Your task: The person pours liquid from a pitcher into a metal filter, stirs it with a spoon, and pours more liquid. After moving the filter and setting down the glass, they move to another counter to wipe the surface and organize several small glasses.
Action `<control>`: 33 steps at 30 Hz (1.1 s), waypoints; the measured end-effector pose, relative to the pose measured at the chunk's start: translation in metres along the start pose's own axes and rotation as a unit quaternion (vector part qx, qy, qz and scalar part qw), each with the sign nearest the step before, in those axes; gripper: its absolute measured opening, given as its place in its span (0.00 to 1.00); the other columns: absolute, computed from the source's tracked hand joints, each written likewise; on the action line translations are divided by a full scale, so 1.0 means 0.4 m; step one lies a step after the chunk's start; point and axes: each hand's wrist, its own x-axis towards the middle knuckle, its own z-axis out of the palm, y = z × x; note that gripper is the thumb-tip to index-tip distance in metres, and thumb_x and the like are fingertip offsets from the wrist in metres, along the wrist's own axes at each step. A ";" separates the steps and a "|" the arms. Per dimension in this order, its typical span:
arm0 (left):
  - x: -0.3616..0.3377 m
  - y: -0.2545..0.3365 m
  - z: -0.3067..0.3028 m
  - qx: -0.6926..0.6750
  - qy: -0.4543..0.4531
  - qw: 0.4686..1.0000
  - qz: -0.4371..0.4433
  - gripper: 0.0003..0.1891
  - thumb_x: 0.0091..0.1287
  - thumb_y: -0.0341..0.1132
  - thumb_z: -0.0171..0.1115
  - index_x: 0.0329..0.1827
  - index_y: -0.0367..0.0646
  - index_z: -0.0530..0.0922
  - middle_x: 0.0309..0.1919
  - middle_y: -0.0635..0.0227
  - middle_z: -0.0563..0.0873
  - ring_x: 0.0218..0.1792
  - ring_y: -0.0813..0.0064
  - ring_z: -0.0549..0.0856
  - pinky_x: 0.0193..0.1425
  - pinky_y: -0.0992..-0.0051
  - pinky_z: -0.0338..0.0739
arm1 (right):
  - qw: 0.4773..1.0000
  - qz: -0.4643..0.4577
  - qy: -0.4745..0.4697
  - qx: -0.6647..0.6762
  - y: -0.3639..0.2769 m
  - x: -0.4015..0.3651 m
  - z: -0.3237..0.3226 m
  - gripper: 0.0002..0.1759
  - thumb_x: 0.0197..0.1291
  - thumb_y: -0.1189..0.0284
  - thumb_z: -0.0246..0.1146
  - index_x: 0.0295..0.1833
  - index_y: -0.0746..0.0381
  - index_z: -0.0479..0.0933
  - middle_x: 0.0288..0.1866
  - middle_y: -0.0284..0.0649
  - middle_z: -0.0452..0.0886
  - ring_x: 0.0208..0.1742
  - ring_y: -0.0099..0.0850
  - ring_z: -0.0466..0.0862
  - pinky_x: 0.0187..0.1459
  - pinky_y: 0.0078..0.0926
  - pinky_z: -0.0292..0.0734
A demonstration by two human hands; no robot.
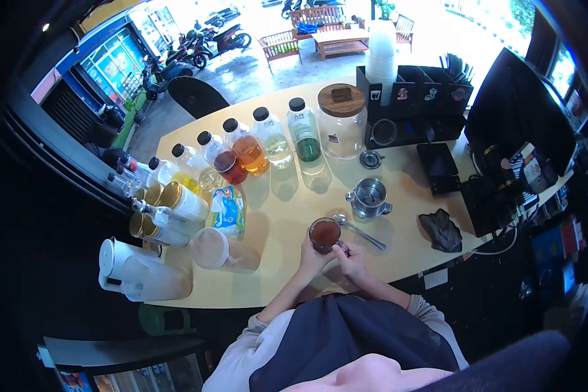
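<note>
A glass cup of brown drink [325, 234] is held upright between both hands near the counter's front edge. My left hand [312, 257] is wrapped round the cup's left and lower side. On the right side, my right hand [351, 259] has its fingers closed at the cup's handle. Just right of the cup a metal spoon [362, 233] lies on the counter. Behind the spoon stands a metal pitcher [370, 198], with a round metal lid [371, 159] beyond it.
Bottles of coloured liquid [250, 153] line the counter's back left. A white pitcher [140, 271], lidded tub [225, 249] and wipes pack [228, 210] stand left. A dark cloth [440, 230] lies right, near a black organizer [415, 98] and monitor [519, 117].
</note>
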 end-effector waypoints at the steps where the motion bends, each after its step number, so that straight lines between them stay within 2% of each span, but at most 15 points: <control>1: -0.006 -0.003 0.001 -0.002 -0.005 1.000 0.002 0.40 0.44 0.36 0.81 0.60 0.39 0.67 0.49 0.61 0.82 0.50 0.71 0.83 0.55 0.70 0.79 | 1.000 -0.002 0.005 -0.002 0.003 -0.010 0.002 0.18 0.65 0.73 0.59 0.22 0.64 0.66 0.18 0.28 0.65 0.23 0.16 0.61 0.24 0.22 0.57; 4: -0.025 -0.003 0.003 0.027 -0.007 0.999 -0.018 0.39 0.44 0.35 0.81 0.59 0.40 0.68 0.48 0.60 0.83 0.49 0.70 0.84 0.54 0.70 0.80 | 0.999 -0.010 0.045 0.023 0.024 -0.038 0.009 0.20 0.68 0.72 0.55 0.21 0.64 0.67 0.19 0.28 0.66 0.23 0.16 0.63 0.25 0.21 0.58; 6: -0.047 0.020 -0.002 0.030 -0.024 0.999 -0.016 0.38 0.44 0.35 0.81 0.58 0.40 0.68 0.47 0.59 0.83 0.48 0.69 0.85 0.52 0.69 0.80 | 0.996 -0.023 0.066 0.048 0.022 -0.064 0.017 0.19 0.70 0.70 0.54 0.26 0.69 0.73 0.19 0.27 0.66 0.23 0.16 0.64 0.23 0.22 0.58; 7: -0.058 0.031 -0.007 0.032 -0.031 0.999 -0.013 0.38 0.44 0.35 0.81 0.58 0.40 0.68 0.47 0.59 0.83 0.48 0.69 0.85 0.52 0.69 0.80 | 0.996 -0.025 0.073 0.050 0.023 -0.077 0.026 0.19 0.70 0.70 0.54 0.26 0.69 0.73 0.19 0.27 0.66 0.23 0.16 0.64 0.23 0.22 0.58; 9: -0.078 0.061 -0.016 0.084 -0.024 0.995 0.039 0.38 0.44 0.35 0.81 0.57 0.41 0.68 0.45 0.59 0.84 0.47 0.68 0.86 0.51 0.70 0.81 | 0.989 -0.047 0.110 0.091 0.005 -0.104 0.049 0.21 0.70 0.70 0.54 0.23 0.69 0.71 0.18 0.26 0.66 0.22 0.15 0.63 0.23 0.22 0.58; 13: -0.118 0.107 -0.050 0.084 -0.085 0.993 0.003 0.37 0.44 0.35 0.81 0.57 0.41 0.68 0.44 0.59 0.85 0.47 0.68 0.86 0.50 0.70 0.82 | 0.987 -0.015 0.145 0.071 0.005 -0.171 0.075 0.23 0.70 0.70 0.54 0.20 0.68 0.70 0.17 0.25 0.67 0.22 0.14 0.64 0.23 0.21 0.58; 15: -0.137 0.112 -0.063 0.082 -0.112 0.990 -0.009 0.37 0.44 0.35 0.80 0.56 0.40 0.68 0.44 0.59 0.85 0.47 0.68 0.86 0.50 0.69 0.82 | 0.983 -0.001 0.171 0.069 -0.018 -0.199 0.095 0.24 0.70 0.70 0.52 0.17 0.63 0.65 0.16 0.25 0.64 0.20 0.14 0.60 0.23 0.20 0.53; 19: -0.192 0.113 -0.081 0.061 -0.150 0.987 0.018 0.36 0.44 0.35 0.80 0.55 0.40 0.69 0.43 0.59 0.85 0.47 0.67 0.86 0.49 0.69 0.82 | 0.974 -0.025 0.215 0.060 -0.059 -0.274 0.127 0.25 0.70 0.69 0.52 0.17 0.63 0.64 0.15 0.25 0.64 0.19 0.14 0.60 0.22 0.20 0.53; 21: -0.215 0.126 -0.094 0.112 -0.189 0.975 0.030 0.35 0.44 0.35 0.80 0.54 0.40 0.70 0.44 0.59 0.85 0.46 0.65 0.87 0.49 0.68 0.81 | 0.969 -0.035 0.239 0.050 -0.080 -0.312 0.140 0.25 0.70 0.69 0.53 0.16 0.63 0.64 0.14 0.25 0.64 0.19 0.14 0.60 0.22 0.20 0.52; 25: -0.268 0.157 -0.083 0.055 -0.267 0.961 0.038 0.35 0.43 0.35 0.81 0.54 0.40 0.71 0.46 0.58 0.84 0.46 0.63 0.86 0.50 0.67 0.81 | 0.952 -0.077 0.294 0.025 -0.109 -0.400 0.145 0.26 0.69 0.69 0.53 0.15 0.63 0.63 0.13 0.25 0.62 0.18 0.13 0.59 0.21 0.20 0.51; 28: -0.320 0.174 -0.064 0.073 -0.308 0.946 0.072 0.36 0.43 0.36 0.81 0.55 0.40 0.71 0.47 0.57 0.84 0.46 0.62 0.86 0.50 0.67 0.81 | 0.938 -0.081 0.338 0.006 -0.135 -0.483 0.142 0.23 0.68 0.72 0.56 0.18 0.68 0.63 0.15 0.26 0.60 0.20 0.13 0.58 0.21 0.21 0.51; 31: -0.373 0.184 -0.031 0.080 -0.337 0.932 0.104 0.36 0.44 0.37 0.80 0.56 0.40 0.71 0.45 0.57 0.84 0.47 0.61 0.86 0.50 0.66 0.81 | 0.921 -0.078 0.383 -0.002 -0.169 -0.558 0.136 0.23 0.68 0.72 0.56 0.18 0.68 0.63 0.15 0.26 0.60 0.20 0.13 0.58 0.21 0.22 0.50; 33: -0.409 0.243 -0.005 0.082 -0.354 0.923 0.130 0.36 0.44 0.38 0.80 0.56 0.40 0.71 0.45 0.57 0.84 0.47 0.61 0.86 0.50 0.66 0.81 | 0.908 -0.077 0.411 -0.010 -0.183 -0.606 0.124 0.23 0.68 0.72 0.56 0.18 0.68 0.63 0.14 0.26 0.60 0.20 0.13 0.58 0.21 0.22 0.50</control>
